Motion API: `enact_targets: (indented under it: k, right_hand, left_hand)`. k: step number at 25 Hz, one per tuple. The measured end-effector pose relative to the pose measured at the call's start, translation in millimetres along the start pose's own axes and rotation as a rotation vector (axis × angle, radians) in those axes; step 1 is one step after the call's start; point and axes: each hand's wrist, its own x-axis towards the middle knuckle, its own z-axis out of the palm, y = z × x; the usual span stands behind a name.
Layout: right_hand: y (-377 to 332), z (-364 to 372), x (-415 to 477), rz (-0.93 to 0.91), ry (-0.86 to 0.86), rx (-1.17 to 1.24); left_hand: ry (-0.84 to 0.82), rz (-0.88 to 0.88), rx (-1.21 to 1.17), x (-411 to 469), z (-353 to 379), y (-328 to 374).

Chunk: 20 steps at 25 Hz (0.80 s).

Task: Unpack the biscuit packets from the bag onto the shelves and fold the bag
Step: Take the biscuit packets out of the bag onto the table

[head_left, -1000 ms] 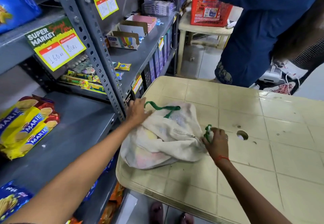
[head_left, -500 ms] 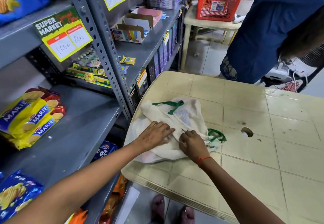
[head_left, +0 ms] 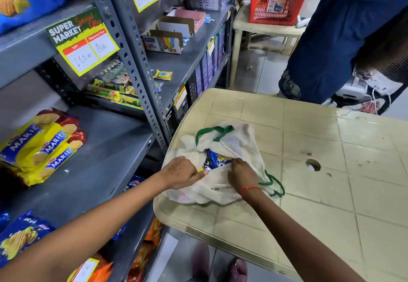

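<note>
A white cloth bag (head_left: 239,147) with green handles lies on the near left corner of the cream plastic table (head_left: 320,171). Its mouth is pulled apart, and a blue biscuit packet (head_left: 217,159) shows inside. My left hand (head_left: 180,172) pinches the near left lip of the bag's mouth. My right hand (head_left: 241,174) grips the cloth at the right lip, just beside the packet. Yellow Marie biscuit packets (head_left: 42,149) lie stacked on the grey shelf (head_left: 101,155) to the left.
Grey metal racks (head_left: 136,60) with price cards stand left of the table. A person in blue (head_left: 344,34) stands at the far right. Behind them a red basket (head_left: 276,3) sits on a stool. The table has a round hole (head_left: 312,164).
Both hands have pulled the bag's mouth apart, so the blue packet now shows inside. Earlier the right hand held the green handle, then both moved to the bag's middle.
</note>
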Motion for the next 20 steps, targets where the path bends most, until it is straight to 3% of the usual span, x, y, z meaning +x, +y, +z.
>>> enact_targets:
  k: [3, 6, 10, 12, 16, 18, 20]
  right_hand:
    - [21, -4, 4, 0.135, 0.030, -0.052]
    - [44, -17, 12, 0.296, -0.083, -0.064]
    - [31, -20, 34, 0.059, 0.063, -0.092]
    - [29, -18, 44, -0.014, 0.034, -0.037]
    - [37, -26, 71, 0.041, -0.046, 0.109]
    - [38, -35, 88, 0.057, -0.082, 0.089]
    - [35, -41, 96, 0.052, -0.055, 0.009]
  left_hand:
    - [-0.186, -0.143, 0.188, -10, 1, -10]
    - [-0.282, -0.319, 0.142, -24, 7, -15]
    - [0.051, -0.103, -0.110, 0, 6, 2]
    - [0.019, -0.047, -0.111, 24, 5, 3]
    - [-0.227, -0.294, -0.025, 61, -7, -30]
    - [-0.255, -0.450, 0.018, 71, -16, -51]
    - [-0.176, -0.554, 0.003, 76, -23, -55]
